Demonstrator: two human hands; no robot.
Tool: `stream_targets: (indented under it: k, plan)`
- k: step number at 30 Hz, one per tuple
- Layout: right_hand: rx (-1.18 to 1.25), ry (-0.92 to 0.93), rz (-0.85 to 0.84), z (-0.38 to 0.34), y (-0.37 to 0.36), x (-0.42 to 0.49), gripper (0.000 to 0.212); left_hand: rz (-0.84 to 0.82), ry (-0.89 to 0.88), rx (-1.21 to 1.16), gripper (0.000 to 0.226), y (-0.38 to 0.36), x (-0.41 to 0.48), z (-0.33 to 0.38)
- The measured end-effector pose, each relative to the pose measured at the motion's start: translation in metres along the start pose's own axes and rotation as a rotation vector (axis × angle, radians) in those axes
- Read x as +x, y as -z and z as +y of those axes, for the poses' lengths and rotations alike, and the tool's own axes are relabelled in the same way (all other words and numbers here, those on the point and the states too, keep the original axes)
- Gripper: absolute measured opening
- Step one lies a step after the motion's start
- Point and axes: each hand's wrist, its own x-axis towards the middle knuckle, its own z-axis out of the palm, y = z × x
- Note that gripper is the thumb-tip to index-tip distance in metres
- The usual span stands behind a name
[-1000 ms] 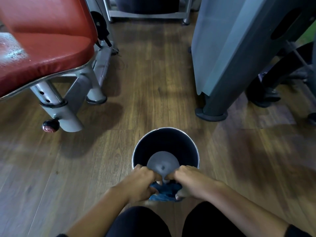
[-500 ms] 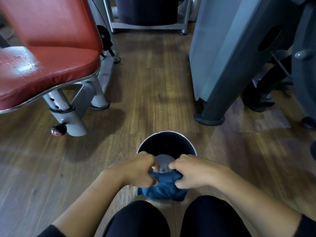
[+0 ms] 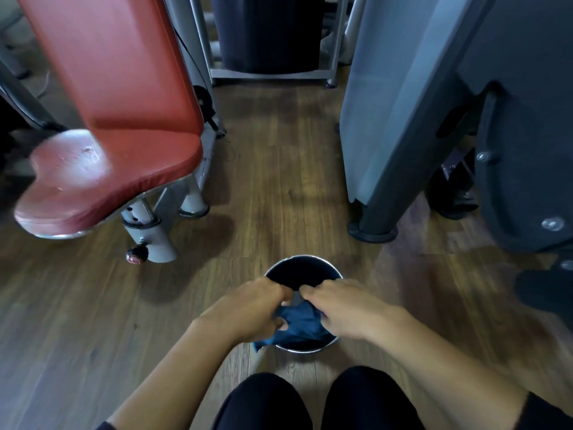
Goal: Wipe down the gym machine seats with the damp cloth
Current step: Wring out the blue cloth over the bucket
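Since a moment ago your hands have lifted the blue cloth [image 3: 299, 324] higher above the bucket [image 3: 305, 268]; left hand [image 3: 248, 308] and right hand [image 3: 344, 308] both grip it, likely wringing. The red seat [image 3: 102, 178] waits up-left.

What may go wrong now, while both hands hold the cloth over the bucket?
1. One corner of the blue cloth hangs outside the rim of the bucket, so water may drip onto the wooden floor and make it slippery.
2. The left hand and right hand grip the cloth just above the bucket, which stands close to the knees; a strong pull might tip it.
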Motion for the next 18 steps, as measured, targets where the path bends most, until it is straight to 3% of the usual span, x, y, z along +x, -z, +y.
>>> stream_targets:
  k: [10,18]
  plan:
    - [0.016,-0.154,0.106,-0.044,0.129,-0.109,0.051,0.136,-0.02,0.207,0.032,0.117,-0.075,0.096]
    - [-0.041,-0.343,0.103,-0.065,0.226,-0.243,0.053,0.113,-0.133,0.368,0.034,0.203,-0.135,0.213]
